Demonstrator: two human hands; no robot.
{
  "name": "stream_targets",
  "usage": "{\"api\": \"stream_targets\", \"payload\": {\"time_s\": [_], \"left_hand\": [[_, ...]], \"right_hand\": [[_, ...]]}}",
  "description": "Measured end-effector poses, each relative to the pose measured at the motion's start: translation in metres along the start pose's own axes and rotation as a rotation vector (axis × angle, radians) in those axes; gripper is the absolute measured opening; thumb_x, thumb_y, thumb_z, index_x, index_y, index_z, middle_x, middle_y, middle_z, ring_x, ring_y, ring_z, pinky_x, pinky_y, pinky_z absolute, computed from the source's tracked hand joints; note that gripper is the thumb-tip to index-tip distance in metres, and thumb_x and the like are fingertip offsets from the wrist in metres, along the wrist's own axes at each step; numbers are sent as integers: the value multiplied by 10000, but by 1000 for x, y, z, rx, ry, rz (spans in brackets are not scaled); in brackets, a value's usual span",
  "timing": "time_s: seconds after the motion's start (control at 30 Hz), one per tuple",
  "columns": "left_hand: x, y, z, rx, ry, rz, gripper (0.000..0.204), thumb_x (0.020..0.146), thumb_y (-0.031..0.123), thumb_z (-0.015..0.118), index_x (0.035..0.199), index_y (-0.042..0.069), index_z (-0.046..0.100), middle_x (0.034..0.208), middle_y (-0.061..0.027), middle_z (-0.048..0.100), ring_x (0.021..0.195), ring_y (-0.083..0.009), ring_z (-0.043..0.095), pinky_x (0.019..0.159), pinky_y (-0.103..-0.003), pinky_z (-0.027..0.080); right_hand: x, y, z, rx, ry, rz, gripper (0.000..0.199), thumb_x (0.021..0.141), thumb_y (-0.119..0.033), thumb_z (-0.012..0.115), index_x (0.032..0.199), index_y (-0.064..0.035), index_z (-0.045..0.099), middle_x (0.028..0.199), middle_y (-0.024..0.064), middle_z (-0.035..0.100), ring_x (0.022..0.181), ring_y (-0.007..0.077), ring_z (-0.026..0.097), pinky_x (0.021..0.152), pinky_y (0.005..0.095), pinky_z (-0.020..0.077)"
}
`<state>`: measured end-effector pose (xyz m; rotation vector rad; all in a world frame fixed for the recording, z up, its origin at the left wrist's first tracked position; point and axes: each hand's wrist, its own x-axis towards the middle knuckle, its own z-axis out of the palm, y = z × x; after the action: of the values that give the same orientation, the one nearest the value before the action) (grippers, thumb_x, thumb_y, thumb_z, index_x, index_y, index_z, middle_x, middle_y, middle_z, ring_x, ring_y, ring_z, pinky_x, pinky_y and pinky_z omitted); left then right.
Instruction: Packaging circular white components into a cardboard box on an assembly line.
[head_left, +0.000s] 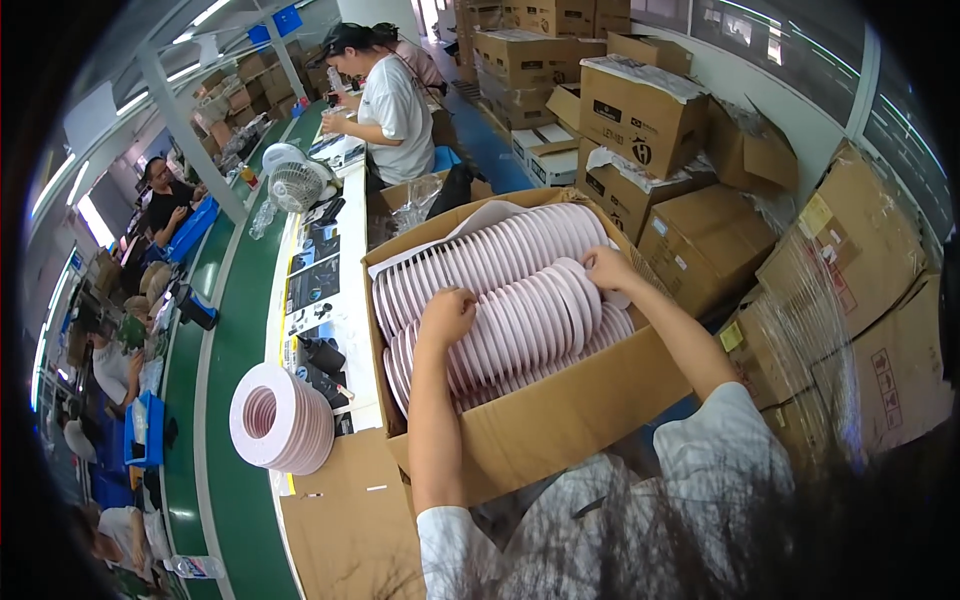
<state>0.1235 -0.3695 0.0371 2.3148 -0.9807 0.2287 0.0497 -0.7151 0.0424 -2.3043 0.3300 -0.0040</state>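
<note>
An open cardboard box stands in front of me, filled with rows of thin pale pink rings set on edge. One row of rings lies on top of the others, its right end tilted and fanned slightly. My left hand is closed at the left end of this row, fingers curled against it. At the row's right end, my right hand is closed on the edge of the last rings. Behind lies another long row, and more rings show beneath. My fingertips are partly hidden.
Left of the box, a stack of similar rings stands on cardboard beside a green conveyor belt. A white fan stands farther along. Stacked cartons crowd the right side. A co-worker stands at the bench ahead; others sit across the belt.
</note>
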Motion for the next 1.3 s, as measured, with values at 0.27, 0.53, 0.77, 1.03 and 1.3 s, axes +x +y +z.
{"api": "stream_targets", "payload": {"time_s": [0.27,0.53,0.77,1.03,1.3], "left_hand": [[5,35,-8,-201,-68,-54,263,783,169,639,993,16,680,968,-175,684,947,-340,640,854,-403,499],[9,66,4,-187,196,290,887,657,297,823,1376,2,396,1371,-241,468,1251,-378,475,1009,-425,408],[9,59,-18,-218,248,-27,291,738,274,786,795,-4,723,658,-71,680,626,-220,658,676,-328,498],[13,27,-12,-974,244,-172,446,921,381,548,809,-29,685,634,-65,643,591,-155,587,607,-284,452],[8,18,-16,-1191,173,-258,654,1005,471,271,856,-33,660,621,-81,613,602,-190,584,637,-289,465]], "right_hand": [[-14,-99,-55,-415,515,-389,320,711,-35,575,1024,-58,636,883,213,674,858,412,637,831,489,481],[3,-156,-39,-144,487,-335,258,716,-66,614,968,-29,653,845,180,687,784,331,666,717,417,528],[6,-147,4,406,-31,-93,206,818,-143,539,916,-8,659,771,159,676,523,209,656,466,305,551],[8,-128,-11,-121,0,-484,501,986,-381,378,1026,45,638,1005,199,674,1037,330,608,909,396,438],[13,-128,-4,208,-285,-545,475,1010,-360,366,1195,18,587,1177,106,623,1115,176,556,973,323,412]]}}
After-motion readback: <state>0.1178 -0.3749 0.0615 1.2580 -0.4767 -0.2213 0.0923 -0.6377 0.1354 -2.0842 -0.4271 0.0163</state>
